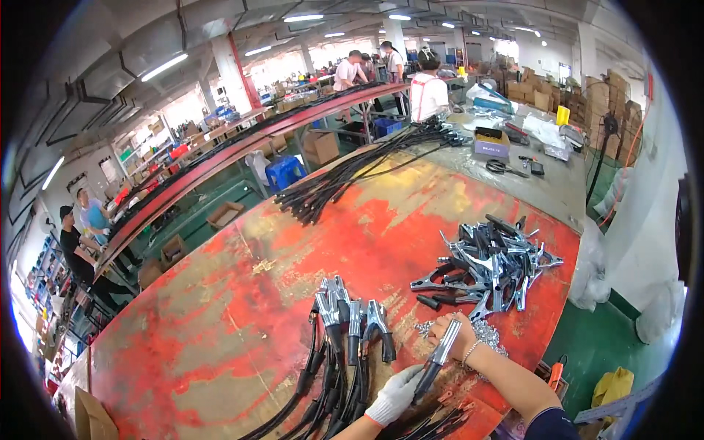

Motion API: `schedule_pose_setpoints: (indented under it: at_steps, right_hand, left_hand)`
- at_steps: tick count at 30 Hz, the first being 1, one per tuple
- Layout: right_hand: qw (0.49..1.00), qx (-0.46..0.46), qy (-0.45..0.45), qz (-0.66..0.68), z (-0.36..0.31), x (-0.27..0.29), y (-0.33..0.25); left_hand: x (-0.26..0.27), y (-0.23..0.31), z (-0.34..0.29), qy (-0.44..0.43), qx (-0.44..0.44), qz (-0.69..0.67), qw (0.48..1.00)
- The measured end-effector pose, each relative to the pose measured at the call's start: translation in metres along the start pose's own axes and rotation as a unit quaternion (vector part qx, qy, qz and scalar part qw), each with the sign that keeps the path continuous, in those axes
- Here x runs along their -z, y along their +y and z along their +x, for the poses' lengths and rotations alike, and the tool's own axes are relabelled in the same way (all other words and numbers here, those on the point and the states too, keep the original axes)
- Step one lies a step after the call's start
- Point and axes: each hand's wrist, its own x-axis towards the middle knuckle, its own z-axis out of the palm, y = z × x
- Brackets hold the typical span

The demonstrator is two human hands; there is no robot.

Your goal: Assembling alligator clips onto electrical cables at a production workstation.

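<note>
My left hand (396, 396), in a white glove, is closed round the black handle of a battery clamp (438, 355) whose silver jaws point up and away. My bare right hand (456, 336), with a bracelet at the wrist, is just behind that clamp beside a pile of small metal parts (490, 336). Its fingers are bent together and partly hidden by the clamp; what they hold cannot be made out. Ahead lies a heap of loose battery clamps (495, 260). Left of my hands, several clamps joined to black cables (334, 367) lie side by side.
Cable ends with copper lugs (440, 422) lie under my hands on the worn red table (220, 323). A bundle of black cables (345, 176) lies at the far edge. Scissors (506, 169) and a small box (491, 143) sit far right. People (429, 92) stand beyond.
</note>
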Motion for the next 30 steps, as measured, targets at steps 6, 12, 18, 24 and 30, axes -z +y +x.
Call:
schedule_pose_setpoints:
  at_steps: [6,12,18,24,30]
  right_hand:
    - [0.999,-0.023,0.007,0.023,0.009,0.042,-0.011]
    - [0.735,-0.264,0.054,0.623,-0.015,0.056,-0.016]
    - [0.572,-0.357,0.054,0.736,-0.046,0.101,-0.055]
    - [0.461,-0.335,0.056,0.820,-0.056,0.081,-0.063]
    - [0.499,-0.354,0.015,0.791,-0.056,0.080,-0.068]
  left_hand:
    - [-0.003,-0.006,0.001,0.008,-0.041,0.057,0.998]
    - [-0.007,0.004,-0.006,0.008,-0.043,0.126,0.991]
    - [-0.007,-0.007,-0.012,0.023,-0.125,0.205,0.970]
    - [-0.011,0.005,-0.019,0.008,-0.084,0.220,0.972]
    - [-0.009,0.009,-0.017,0.009,-0.096,0.211,0.973]
